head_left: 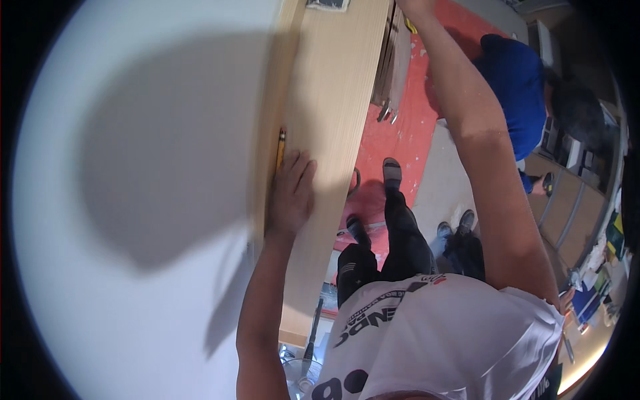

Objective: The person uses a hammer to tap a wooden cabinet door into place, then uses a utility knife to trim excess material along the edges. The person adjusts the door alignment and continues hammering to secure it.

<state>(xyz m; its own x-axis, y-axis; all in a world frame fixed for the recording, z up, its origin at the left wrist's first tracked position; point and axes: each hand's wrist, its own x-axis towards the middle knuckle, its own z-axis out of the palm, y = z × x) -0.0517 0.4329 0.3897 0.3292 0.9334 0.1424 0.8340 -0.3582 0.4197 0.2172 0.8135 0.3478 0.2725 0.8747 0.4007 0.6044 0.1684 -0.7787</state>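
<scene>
Palm down, my left hand [292,195] rests on a long pale wood-grain panel [337,80] that runs along a white wall. Its fingers are stretched out flat. A yellow pencil [281,149] lies against the hand's outer side, beside the strip along the wall; its near end is hidden by the hand. My right arm reaches far forward past the panel's right edge. Only part of my right hand [416,7] shows at the top edge, its fingers cut off, with a small yellow object [411,27] just below it.
A dark-framed opening [328,4] sits at the panel's far end. Brown boards [390,67] stand beside the panel above a red floor covering [400,143]. A person in blue [513,90] bends down at the right. Another person's feet [460,223] are near mine. A clear-bladed fan [301,377] stands below.
</scene>
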